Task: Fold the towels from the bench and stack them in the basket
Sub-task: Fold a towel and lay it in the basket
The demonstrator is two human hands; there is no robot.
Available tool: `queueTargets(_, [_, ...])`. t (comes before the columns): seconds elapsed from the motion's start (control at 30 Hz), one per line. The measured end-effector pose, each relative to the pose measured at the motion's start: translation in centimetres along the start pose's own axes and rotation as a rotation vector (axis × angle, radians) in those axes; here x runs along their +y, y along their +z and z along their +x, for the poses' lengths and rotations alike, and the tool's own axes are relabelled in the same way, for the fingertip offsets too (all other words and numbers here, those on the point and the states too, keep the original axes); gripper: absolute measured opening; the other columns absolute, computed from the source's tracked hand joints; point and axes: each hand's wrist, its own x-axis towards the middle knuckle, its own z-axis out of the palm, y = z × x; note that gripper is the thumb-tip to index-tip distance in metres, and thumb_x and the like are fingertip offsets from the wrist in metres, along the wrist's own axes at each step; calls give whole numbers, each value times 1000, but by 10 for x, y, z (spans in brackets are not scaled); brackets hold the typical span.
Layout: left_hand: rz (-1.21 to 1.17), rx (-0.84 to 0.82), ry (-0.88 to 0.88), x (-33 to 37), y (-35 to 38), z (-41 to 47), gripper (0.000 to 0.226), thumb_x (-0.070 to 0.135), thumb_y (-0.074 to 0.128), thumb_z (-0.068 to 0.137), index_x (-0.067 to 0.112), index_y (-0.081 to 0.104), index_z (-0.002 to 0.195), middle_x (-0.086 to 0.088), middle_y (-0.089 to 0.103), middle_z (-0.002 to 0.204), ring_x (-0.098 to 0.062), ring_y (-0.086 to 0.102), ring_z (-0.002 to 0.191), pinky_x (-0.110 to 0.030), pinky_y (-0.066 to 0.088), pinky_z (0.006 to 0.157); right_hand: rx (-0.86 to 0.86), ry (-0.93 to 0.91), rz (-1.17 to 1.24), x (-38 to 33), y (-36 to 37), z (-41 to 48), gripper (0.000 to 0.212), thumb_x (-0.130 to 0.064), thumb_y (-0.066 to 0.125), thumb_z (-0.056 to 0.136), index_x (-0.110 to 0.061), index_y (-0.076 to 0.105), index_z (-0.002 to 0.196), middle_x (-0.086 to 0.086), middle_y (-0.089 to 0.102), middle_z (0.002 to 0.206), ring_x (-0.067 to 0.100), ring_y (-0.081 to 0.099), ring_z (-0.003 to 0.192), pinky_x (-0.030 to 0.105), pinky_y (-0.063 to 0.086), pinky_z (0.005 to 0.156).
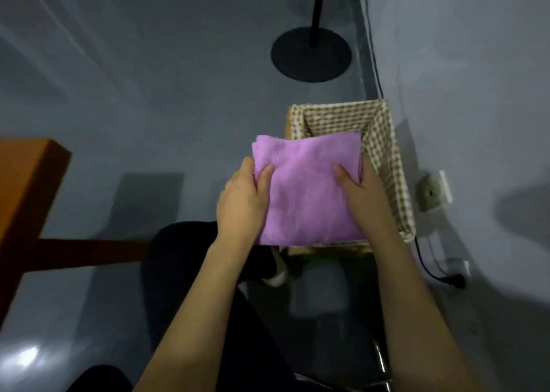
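Note:
A folded purple towel is held flat over the mouth of the basket, a box lined with brown-and-white checked cloth that stands on the floor by the wall. My left hand grips the towel's left edge, thumb on top. My right hand grips its right edge the same way, just inside the basket's right wall. The towel covers most of the basket's inside, so what lies in it is hidden.
An orange wooden bench stands at the left. A black round lamp base with its pole sits on the grey floor beyond the basket. A wall socket and black cables run along the right wall. My dark-clad legs are below.

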Motion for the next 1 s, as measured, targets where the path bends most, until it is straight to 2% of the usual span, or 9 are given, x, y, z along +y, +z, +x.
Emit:
queueTargets(0.13, [-2,-128,-48,4,60,16,31,44,41,97,15,43,87,-6,61,86,-31,57,80,-39,44,67,11,87,-39,40,-21,29,55,-34,50,97,-23,30,147,-18,37,125,0,35,118,10,24,95])
queueTargets(0.23, [31,-190,-57,2,97,26,32,41,43,97,10,50,97,-12,64,95,-35,58,87,-39,44,69,16,141,-91,70,-30,47,57,-36,48,98,-23,27,149,-12,40,140,1,35,121,13,23,98])
queueTargets(0.33, [84,-235,-72,-5,126,32,33,40,43,98,8,52,104,-15,65,100,-36,58,91,-36,40,68,26,215,-207,97,-30,60,60,-45,48,94,-20,32,147,3,43,146,16,41,130,16,21,103])
queueTargets(0.43, [107,-275,-97,-13,145,35,36,41,45,98,8,53,109,-14,65,102,-35,60,92,-38,45,72,-23,294,-207,121,-30,73,48,-42,50,95,-16,44,135,8,59,124,26,56,115,35,41,102])
queueTargets(0.47, [110,-281,-102,-15,151,36,37,41,46,97,7,53,110,-14,65,101,-34,60,91,-37,45,72,-28,300,-197,126,-29,76,45,-39,49,96,-16,44,135,7,59,124,26,56,116,36,42,100])
queueTargets(0.6, [143,-279,-80,-20,166,41,37,39,49,96,4,55,106,-14,64,97,-32,58,87,-33,38,69,9,317,-194,143,-30,78,55,-43,44,98,-24,29,147,0,39,148,17,39,132,23,24,100])
queueTargets(0.77, [117,-294,-55,-17,178,41,34,38,51,96,5,56,102,-10,63,88,-25,55,78,-34,40,67,70,333,-190,153,-36,83,50,-43,42,99,-24,32,144,1,45,141,4,36,107,24,29,92])
queueTargets(0.9, [226,-332,-45,-18,185,38,37,38,48,97,4,55,109,-11,63,89,-21,50,75,-31,34,67,-2,349,-213,161,-35,82,48,-40,42,99,-22,34,143,1,46,140,7,42,114,24,30,92])
queueTargets(1.0, [341,-371,-78,-20,187,36,44,38,46,97,3,51,122,-15,63,102,-30,58,89,-35,40,73,-53,351,-215,167,-33,79,42,-32,42,101,-22,35,141,-3,49,133,11,46,115,23,32,90])
